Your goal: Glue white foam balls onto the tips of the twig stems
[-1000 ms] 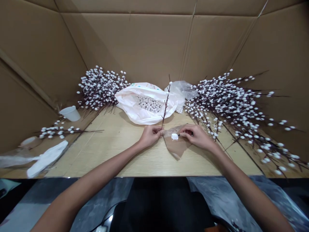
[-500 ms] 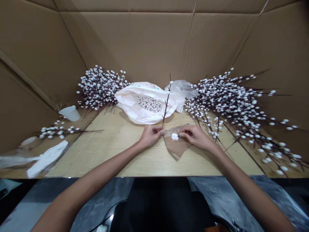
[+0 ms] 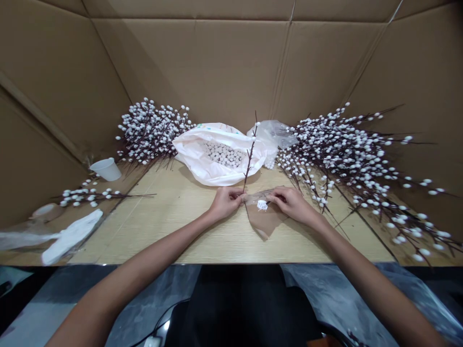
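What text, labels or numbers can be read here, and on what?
No readable text.
Coloured print on the white plastic bag: too small and blurred to read.
Cardboard walls: no readable markings.

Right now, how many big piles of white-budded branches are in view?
2. One pile sits left of the white plastic bag, the other pile right of it.
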The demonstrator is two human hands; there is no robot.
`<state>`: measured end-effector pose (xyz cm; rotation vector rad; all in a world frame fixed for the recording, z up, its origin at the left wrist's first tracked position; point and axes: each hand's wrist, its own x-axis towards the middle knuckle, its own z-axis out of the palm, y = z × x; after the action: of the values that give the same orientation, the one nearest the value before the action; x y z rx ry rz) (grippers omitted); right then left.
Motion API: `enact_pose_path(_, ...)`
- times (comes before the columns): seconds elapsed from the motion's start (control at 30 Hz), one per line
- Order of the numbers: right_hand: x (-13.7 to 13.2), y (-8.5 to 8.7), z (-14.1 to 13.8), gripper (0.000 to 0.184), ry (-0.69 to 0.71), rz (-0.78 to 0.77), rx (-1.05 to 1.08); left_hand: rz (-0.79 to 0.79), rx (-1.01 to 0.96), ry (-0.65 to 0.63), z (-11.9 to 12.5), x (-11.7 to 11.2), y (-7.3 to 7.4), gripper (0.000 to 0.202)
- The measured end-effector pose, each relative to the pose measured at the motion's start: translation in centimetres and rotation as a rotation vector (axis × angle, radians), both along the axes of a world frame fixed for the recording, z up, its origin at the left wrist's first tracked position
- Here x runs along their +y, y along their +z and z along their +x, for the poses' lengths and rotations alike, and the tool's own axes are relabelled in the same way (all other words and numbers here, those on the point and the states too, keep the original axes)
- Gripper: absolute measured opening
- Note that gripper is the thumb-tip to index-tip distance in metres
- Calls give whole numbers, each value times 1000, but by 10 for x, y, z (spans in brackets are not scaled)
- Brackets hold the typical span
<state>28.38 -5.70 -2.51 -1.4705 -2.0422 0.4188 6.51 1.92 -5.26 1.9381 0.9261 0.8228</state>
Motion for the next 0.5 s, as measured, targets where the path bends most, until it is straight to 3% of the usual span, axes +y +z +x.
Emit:
enact_pose_path(0.13, -2, 3, -1, 32, -37, -7, 161, 28, -1, -19, 0, 0, 2, 27)
enact_pose_path(0.3, 0, 5, 2, 43, -108, -133, 521, 34, 12, -19, -1, -2, 5, 26)
enact_pose_path(0.5, 3, 2, 12, 38, -120, -150, 814, 56, 16, -22, -2, -3, 7, 26)
